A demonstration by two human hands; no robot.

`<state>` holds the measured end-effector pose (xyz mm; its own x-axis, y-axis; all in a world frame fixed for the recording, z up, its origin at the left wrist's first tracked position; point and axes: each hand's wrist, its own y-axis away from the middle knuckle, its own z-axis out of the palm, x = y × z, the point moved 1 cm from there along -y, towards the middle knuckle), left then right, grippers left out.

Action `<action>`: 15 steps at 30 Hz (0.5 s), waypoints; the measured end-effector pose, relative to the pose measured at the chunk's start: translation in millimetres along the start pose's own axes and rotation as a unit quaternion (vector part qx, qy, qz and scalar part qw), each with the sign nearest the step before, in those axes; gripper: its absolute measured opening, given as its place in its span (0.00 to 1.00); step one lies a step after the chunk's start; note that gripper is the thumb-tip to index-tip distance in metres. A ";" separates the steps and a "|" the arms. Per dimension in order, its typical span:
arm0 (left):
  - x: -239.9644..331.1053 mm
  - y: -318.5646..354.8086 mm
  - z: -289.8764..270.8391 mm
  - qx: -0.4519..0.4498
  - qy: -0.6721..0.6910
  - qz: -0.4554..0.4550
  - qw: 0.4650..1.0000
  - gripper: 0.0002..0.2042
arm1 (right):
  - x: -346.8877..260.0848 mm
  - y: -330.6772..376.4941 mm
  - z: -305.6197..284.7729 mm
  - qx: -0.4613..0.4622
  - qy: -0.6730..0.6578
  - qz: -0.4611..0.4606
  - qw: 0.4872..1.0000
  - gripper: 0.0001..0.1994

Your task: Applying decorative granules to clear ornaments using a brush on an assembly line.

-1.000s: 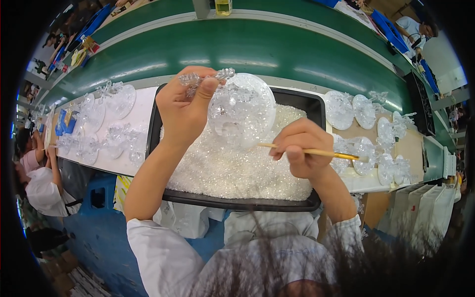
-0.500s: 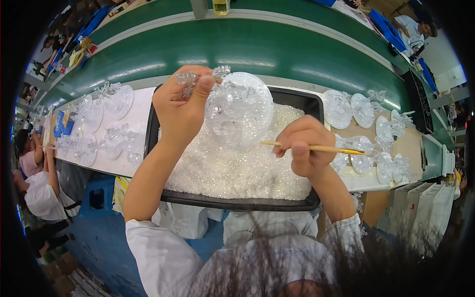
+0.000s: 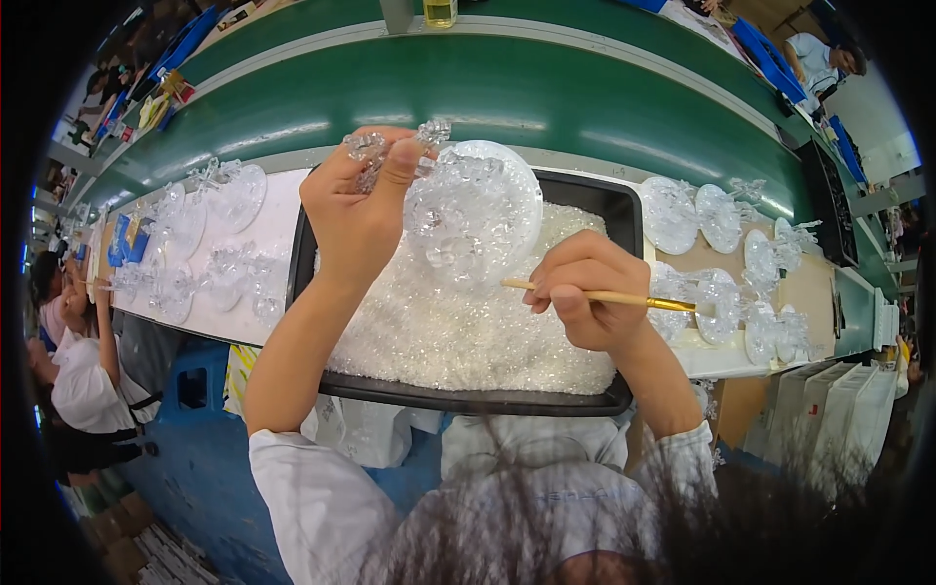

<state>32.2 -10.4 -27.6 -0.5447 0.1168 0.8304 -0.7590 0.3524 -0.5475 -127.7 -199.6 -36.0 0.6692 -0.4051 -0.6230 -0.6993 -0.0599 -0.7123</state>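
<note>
My left hand (image 3: 359, 200) is closed on the clear, knobbly upper part of a transparent ornament. The ornament's round base (image 3: 512, 200), coated with clear grains, is tilted so its face shows. In my right hand (image 3: 590, 291) is a thin paintbrush (image 3: 624, 297) with a wooden handle and a gold ferrule. The brush's bristles point right, and its bare handle end points left, just below the round base and apart from it as far as I can see. Under both hands lies a black tray (image 3: 468, 398) filled with glittering clear granules (image 3: 468, 346).
Several clear ornaments (image 3: 239, 200) stand on the white table at left, and more round-based ornaments (image 3: 720, 219) at right. A green shelf (image 3: 468, 97) runs along the back, with a bottle of yellow liquid (image 3: 441, 13). A co-worker (image 3: 93, 375) sits at far left.
My right hand and the brush have shifted slightly left. The ornament in my left hand has turned a little, its upper part leaning differently.
</note>
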 end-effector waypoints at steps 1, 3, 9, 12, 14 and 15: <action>0.1 0.0 -0.4 0.004 -0.002 -0.004 1.000 0.12 | 0.1 -0.1 -0.4 0.000 0.003 0.000 1.000 0.17; 0.1 -0.2 -1.7 0.005 -0.015 -0.001 1.000 0.13 | 1.1 0.1 0.6 0.001 0.004 0.000 1.000 0.17; 2.8 -0.9 7.6 0.042 0.030 -0.005 0.999 0.13 | 0.9 0.7 3.7 -0.025 0.008 0.007 1.000 0.17; 1.5 1.4 6.6 0.047 0.032 -0.011 0.998 0.12 | -0.2 -0.7 6.4 -0.034 0.008 -0.005 0.999 0.15; -0.4 2.5 6.9 0.045 0.027 -0.010 0.999 0.12 | 0.5 -0.5 8.0 -0.051 0.018 -0.014 0.998 0.11; -0.4 2.9 8.1 0.049 0.032 -0.018 0.998 0.12 | 1.2 -0.7 9.7 -0.052 0.017 -0.014 0.998 0.11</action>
<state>27.4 -16.9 -30.4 -0.4941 0.1666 0.8533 -0.8113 0.2646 -0.5214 -123.9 -191.2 -39.4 0.6811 -0.4317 -0.5913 -0.7041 -0.1646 -0.6908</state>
